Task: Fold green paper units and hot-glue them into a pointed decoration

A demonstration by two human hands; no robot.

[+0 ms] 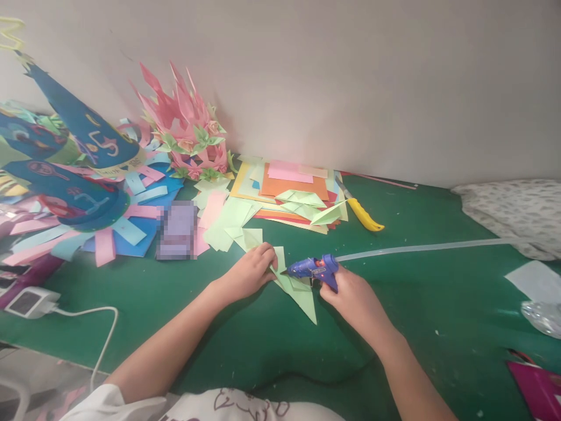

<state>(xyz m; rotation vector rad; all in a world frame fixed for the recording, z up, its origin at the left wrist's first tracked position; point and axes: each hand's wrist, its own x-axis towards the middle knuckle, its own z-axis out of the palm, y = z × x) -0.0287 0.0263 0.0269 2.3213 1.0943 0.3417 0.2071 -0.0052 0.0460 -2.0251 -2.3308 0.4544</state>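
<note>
My right hand [353,295] is wrapped round the handle of a blue hot glue gun [313,268]. A long clear glue stick [416,249] juts out of its back end to the right. The nozzle points left and meets, or almost meets, a folded light green paper [300,295]. My left hand [249,272] grips the upper left part of that paper, its fingers curled at the edge. Whether the nozzle touches the paper I cannot tell. More light green sheets [232,219] lie just beyond my left hand.
Behind are stacked coloured papers [249,181], folded green pieces [302,202] and a yellow-handled cutter [366,216]. A pink paper crown [193,128], blue cone hat [83,117] and blurred-out phone [177,230] stand or lie left. A white charger [33,302] sits near the front edge.
</note>
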